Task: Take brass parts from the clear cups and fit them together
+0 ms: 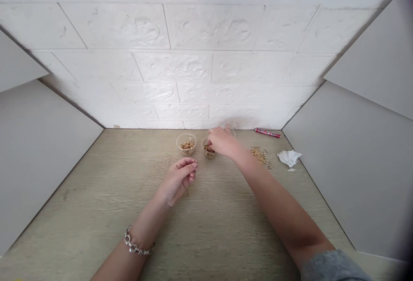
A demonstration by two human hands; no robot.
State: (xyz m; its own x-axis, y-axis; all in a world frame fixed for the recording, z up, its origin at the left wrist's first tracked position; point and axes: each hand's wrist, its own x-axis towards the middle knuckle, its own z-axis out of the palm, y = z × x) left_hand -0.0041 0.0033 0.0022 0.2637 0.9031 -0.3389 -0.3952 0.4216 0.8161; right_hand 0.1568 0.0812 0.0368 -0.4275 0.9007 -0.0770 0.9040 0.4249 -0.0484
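My left hand (180, 177) is closed in a pinch, with a small brass-coloured pin (193, 161) between thumb and forefinger. It hovers just in front of a clear plastic cup (177, 143) that holds many small gold-coloured pieces (187, 145). To the right of that cup, my right hand (221, 140) reaches over a second clear cup (203, 146), its curled fingers dipping in among similar gold-coloured pieces (209, 155). What those fingertips grip is hidden. Behind my right hand shows part of a third clear cup (233, 133).
Right of my right forearm lies a loose pile of thin brass-coloured pins (259, 155). A red marker pen (267, 133) lies near the white brick-patterned wall (190, 68). Crumpled white tissue (289, 158) sits by the right grey panel (351, 165); another grey panel (41, 156) borders the left.
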